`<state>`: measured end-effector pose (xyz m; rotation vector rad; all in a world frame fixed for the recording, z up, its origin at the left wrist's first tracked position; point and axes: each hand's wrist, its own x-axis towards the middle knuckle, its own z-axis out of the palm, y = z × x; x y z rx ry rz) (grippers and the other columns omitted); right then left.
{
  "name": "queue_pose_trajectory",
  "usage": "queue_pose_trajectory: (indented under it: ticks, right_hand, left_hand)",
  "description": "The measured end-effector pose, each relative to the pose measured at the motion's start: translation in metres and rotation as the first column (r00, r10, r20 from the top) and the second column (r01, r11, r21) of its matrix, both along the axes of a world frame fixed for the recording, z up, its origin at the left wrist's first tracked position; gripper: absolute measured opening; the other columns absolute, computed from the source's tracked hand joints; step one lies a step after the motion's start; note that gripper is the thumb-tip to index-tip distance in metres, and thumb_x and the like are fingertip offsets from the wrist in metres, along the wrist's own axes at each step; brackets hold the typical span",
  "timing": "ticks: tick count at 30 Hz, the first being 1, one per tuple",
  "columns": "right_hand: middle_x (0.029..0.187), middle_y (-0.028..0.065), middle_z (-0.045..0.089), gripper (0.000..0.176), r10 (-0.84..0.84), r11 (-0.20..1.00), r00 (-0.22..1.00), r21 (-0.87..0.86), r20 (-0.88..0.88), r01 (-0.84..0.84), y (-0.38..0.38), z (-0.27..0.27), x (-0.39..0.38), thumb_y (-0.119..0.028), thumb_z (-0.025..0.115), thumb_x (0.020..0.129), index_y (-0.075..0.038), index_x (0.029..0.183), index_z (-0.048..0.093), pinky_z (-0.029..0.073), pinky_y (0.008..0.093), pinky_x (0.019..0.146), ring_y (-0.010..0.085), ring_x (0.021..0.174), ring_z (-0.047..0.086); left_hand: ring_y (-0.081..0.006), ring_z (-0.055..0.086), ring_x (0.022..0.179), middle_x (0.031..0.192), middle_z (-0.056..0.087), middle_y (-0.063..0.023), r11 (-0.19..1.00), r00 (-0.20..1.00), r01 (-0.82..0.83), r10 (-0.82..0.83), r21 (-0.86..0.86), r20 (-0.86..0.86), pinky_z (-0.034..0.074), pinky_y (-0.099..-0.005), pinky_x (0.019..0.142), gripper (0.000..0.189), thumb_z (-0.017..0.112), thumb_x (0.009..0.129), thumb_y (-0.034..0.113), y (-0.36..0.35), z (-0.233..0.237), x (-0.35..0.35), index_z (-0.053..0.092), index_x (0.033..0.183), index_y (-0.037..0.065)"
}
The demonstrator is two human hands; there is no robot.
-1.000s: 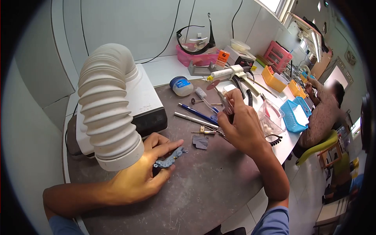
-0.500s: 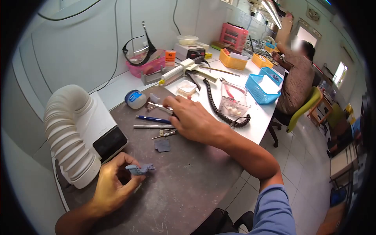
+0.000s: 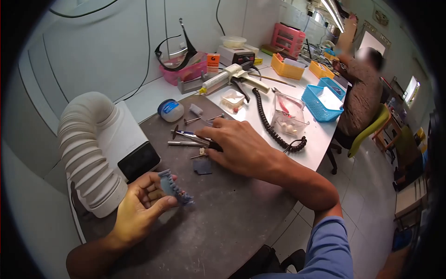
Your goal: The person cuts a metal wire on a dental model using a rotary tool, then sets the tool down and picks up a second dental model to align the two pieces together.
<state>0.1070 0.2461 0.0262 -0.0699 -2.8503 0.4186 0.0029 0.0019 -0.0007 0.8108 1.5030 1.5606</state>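
My left hand grips a blue-grey toothed dental model between thumb and fingers, its row of teeth facing right. My right hand is closed over the tools further back, around a disc-tipped tool with a dark part under the fingers. A blue pen lies close to that tool, partly hidden. Beside it on the grey mat are a silver rod, a small pin with a pale block and a flat dark grey piece. Behind lies a thin metal tool.
A white ribbed hose and a white box with a black panel stand left. Behind are a blue-lidded jar, dispensing gun, pink basket and coiled cord. Another person sits right, past blue baskets.
The dental model has been turned so its teeth show more. My right hand has shifted slightly, and the disc-tipped tool now shows at its fingertips. The view has shifted a little.
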Motion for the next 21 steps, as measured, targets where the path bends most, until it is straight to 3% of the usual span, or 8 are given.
queue_pose_trajectory:
  ticks: [1,4,6,8,10,14,17,21]
  right_hand:
    - [0.102,0.0195,0.061,0.038,-0.006,1.0,1.0,0.01,-0.007,0.006,-0.002,0.002,0.001,-0.016,0.066,0.088,-0.004,0.124,0.063,0.05,0.0439,0.082,0.0346,0.092,0.063]
    - [0.099,0.0188,0.062,0.039,0.022,0.999,0.998,0.04,-0.059,-0.02,-0.005,-0.001,0.002,-0.017,0.066,0.089,-0.002,0.125,0.062,0.051,0.0433,0.079,0.0329,0.084,0.064]
    - [0.098,0.0188,0.062,0.039,0.0,1.0,1.0,0.005,0.01,0.0,-0.011,0.003,0.005,-0.018,0.066,0.089,0.0,0.124,0.062,0.051,0.043,0.079,0.0329,0.084,0.064]
    - [0.097,0.0181,0.062,0.04,0.009,1.0,1.0,0.002,0.017,-0.009,-0.016,-0.001,0.005,-0.019,0.066,0.089,0.001,0.123,0.062,0.052,0.0425,0.077,0.0326,0.084,0.064]
    - [0.095,0.0227,0.062,0.035,0.035,0.999,0.998,0.035,-0.056,-0.033,-0.019,-0.008,0.003,-0.017,0.064,0.088,0.008,0.113,0.062,0.054,0.0427,0.076,0.0378,0.079,0.065]
    - [0.096,0.0222,0.063,0.035,-0.023,0.999,0.998,0.046,-0.057,0.026,-0.021,-0.011,0.001,-0.015,0.064,0.087,0.009,0.113,0.061,0.054,0.0415,0.076,0.037,0.083,0.066]
    - [0.096,0.0213,0.063,0.034,0.001,0.986,0.992,0.166,-0.125,0.02,-0.018,-0.021,-0.002,-0.014,0.063,0.087,0.009,0.112,0.062,0.054,0.0412,0.077,0.0352,0.088,0.066]
    - [0.094,0.017,0.062,0.036,-0.032,0.977,0.995,0.209,-0.098,0.052,-0.015,-0.026,-0.005,-0.019,0.062,0.091,0.003,0.118,0.061,0.052,0.0416,0.078,0.0312,0.09,0.064]
  left_hand:
    - [-0.013,0.065,0.102,0.11,0.064,-0.009,1.0,0.999,0.021,-0.021,-0.022,0.04,0.052,-0.0263,0.093,0.04,0.069,0.091,0.005,0.0,0.002,0.0,0.05,0.126,-0.003]
    - [-0.0124,0.065,0.099,0.107,0.064,-0.0084,1.0,0.998,0.01,-0.01,0.004,0.064,0.053,-0.0257,0.09,0.042,0.068,0.092,0.006,0.0,-0.001,0.0,0.047,0.127,-0.004]
    - [-0.0119,0.065,0.096,0.104,0.063,-0.0078,1.0,0.997,-0.001,0.0,0.009,0.072,0.054,-0.0261,0.089,0.044,0.068,0.093,0.006,-0.001,-0.003,0.0,0.045,0.128,-0.004]
    - [-0.0146,0.066,0.102,0.113,0.064,-0.0089,1.0,0.999,-0.006,0.005,0.014,0.044,0.056,-0.0327,0.093,0.039,0.068,0.092,0.007,-0.001,-0.003,0.001,0.049,0.125,-0.004]
    - [-0.0136,0.065,0.1,0.11,0.063,-0.009,1.0,0.998,0.003,-0.004,0.01,0.06,0.055,-0.0299,0.092,0.041,0.068,0.092,0.007,0.0,-0.002,0.001,0.047,0.126,-0.004]
    - [-0.012,0.064,0.1,0.109,0.062,-0.0092,1.0,0.998,0.005,-0.006,0.01,0.069,0.054,-0.0282,0.091,0.044,0.067,0.094,0.008,-0.002,-0.004,0.001,0.045,0.13,-0.004]
    - [-0.0117,0.063,0.102,0.111,0.063,-0.0082,1.0,0.999,0.014,-0.014,0.016,0.041,0.054,-0.0294,0.092,0.047,0.065,0.095,0.011,0.001,0.003,0.003,0.045,0.135,-0.003]
    - [-0.0128,0.063,0.106,0.112,0.063,-0.0062,1.0,0.997,-0.017,0.016,0.013,0.075,0.056,-0.0314,0.092,0.046,0.062,0.096,0.01,0.0,0.003,0.004,0.046,0.137,-0.001]
